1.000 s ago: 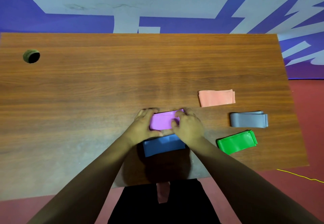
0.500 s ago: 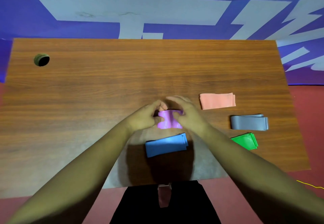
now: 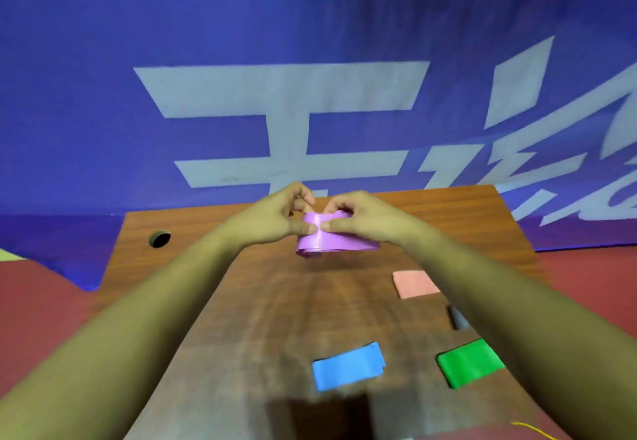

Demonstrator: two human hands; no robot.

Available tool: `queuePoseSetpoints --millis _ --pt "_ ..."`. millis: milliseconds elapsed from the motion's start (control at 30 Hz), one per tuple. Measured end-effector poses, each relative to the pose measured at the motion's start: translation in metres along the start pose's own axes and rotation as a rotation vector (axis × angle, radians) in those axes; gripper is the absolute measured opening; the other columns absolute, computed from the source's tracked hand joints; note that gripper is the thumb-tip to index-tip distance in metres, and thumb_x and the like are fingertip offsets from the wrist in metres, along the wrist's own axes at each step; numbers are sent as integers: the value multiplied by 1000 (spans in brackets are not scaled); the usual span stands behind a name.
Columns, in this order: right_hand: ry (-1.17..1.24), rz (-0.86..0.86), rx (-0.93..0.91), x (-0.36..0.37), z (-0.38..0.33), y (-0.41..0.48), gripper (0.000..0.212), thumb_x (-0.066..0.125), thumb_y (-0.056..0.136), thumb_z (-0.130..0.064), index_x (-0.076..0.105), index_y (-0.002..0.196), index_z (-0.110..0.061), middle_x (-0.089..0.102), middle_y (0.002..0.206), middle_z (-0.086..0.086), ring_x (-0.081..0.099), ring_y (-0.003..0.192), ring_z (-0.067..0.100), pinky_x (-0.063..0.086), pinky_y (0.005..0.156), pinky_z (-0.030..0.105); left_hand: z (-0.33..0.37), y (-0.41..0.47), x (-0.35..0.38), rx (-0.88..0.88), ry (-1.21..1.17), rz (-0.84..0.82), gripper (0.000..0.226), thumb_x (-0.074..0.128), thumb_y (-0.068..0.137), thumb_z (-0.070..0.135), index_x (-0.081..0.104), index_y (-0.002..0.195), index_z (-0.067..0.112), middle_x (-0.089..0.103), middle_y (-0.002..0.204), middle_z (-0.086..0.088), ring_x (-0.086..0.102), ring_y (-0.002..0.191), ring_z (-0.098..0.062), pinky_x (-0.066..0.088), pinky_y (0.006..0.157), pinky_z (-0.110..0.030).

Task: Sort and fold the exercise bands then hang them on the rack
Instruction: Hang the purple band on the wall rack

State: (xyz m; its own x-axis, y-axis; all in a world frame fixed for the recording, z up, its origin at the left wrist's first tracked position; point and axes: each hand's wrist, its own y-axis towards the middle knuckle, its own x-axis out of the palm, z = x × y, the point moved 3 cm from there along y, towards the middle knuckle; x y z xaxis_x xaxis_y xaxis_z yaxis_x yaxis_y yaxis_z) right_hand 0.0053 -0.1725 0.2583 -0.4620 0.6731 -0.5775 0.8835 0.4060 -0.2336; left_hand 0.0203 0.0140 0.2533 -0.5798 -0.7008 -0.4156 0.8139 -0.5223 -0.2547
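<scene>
Purple band (image 3: 331, 239) | pinched by left hand (image 3: 272, 219); right hand (image 3: 362, 220) | above table (image 3: 275, 319)

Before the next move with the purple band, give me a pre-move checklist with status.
1. Grip: left hand and right hand both pinch the purple band at its top edge: ok.
2. Clearance: purple band appears lifted off the table: ok.
3. Fold: layers look stacked along the lower edge, but the picture is blurred: cannot tell.
4. Target: no rack is in view: not ok.
5. Other bands: blue band, green band and pink band lie folded on the table: ok.
6. Grey band: mostly hidden behind the right forearm: cannot tell.
</scene>
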Motion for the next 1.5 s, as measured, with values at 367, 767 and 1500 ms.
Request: queuePoseSetpoints --millis 367,767,1500 --pt "474 70 -27 -77 -113 -23 13 62 85 -9 55 74 -6 50 60 4 46 55 14 35 53 24 128 -34 -65 193 -85 -20 34 66 87 15 45 115 13 61 87 3 55 81 -14 40 82 -29" --pt "795 -24 -35 -130 -121 -44 14 62 79 -15 71 71 -7 56 68 9 49 61 24 40 62 34 193 -37 -53 266 262 131 42 80 77 25 52 108 20 69 94 1 69 83 -15 56 82 -44" --pt "473 71 -283 -245 -104 -103 18 62 89 -8 63 102 -19 53 67 7 46 55 20 35 53 29 298 -22 -4 378 247 283 45 67 75 32 45 114 26 55 82 -3 48 70 -22 44 65 -42"
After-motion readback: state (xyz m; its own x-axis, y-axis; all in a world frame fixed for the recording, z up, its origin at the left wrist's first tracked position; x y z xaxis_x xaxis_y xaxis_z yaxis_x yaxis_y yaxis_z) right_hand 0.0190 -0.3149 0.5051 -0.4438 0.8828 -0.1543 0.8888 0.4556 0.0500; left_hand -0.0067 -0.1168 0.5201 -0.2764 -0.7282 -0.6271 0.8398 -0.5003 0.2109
